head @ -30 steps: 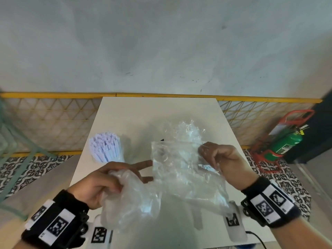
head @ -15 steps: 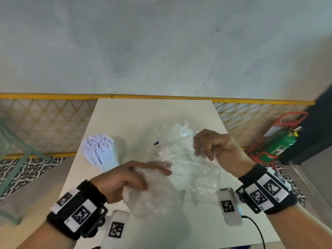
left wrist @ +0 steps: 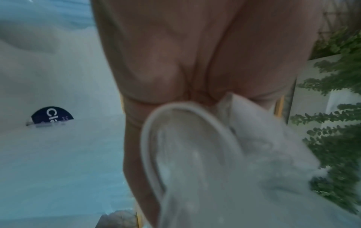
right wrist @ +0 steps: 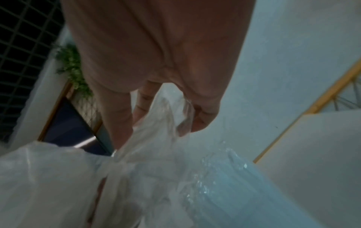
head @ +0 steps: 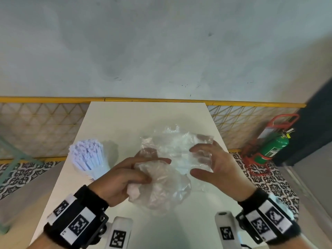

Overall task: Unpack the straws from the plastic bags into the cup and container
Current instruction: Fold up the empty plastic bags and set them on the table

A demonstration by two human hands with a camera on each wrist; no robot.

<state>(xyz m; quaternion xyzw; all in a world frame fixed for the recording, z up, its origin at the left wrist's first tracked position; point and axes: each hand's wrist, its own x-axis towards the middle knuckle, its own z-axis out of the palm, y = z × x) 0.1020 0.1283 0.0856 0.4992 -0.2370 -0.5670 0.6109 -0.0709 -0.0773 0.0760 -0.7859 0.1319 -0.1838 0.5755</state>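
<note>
White wrapped straws (head: pixel 86 155) stand bunched in a cup (head: pixel 98 172) on the left of the white table (head: pixel 143 117). My left hand (head: pixel 156 170) grips a crumpled empty plastic bag (head: pixel 161 189), which fills the left wrist view as the bag (left wrist: pixel 215 162). My right hand (head: pixel 194 161) has thumb and fingers spread apart at the edge of a second clear bag (head: pixel 176 148), touching it. In the right wrist view that bag (right wrist: pixel 156 131) rises between thumb and fingers. A bluish ribbed clear shape (right wrist: pixel 234 182) lies beneath; I cannot tell what it is.
Two white marker-tagged devices (head: pixel 118 234) (head: pixel 225 229) lie at the table's near edge. A yellow-railed mesh fence (head: pixel 53 126) runs behind the table. A green fire extinguisher (head: pixel 271 148) in a red stand is on the floor to the right.
Both hands came down toward the table with the bags. The right hand's pinch on the clear bag has loosened into spread fingers. The left hand keeps its crumpled bag.
</note>
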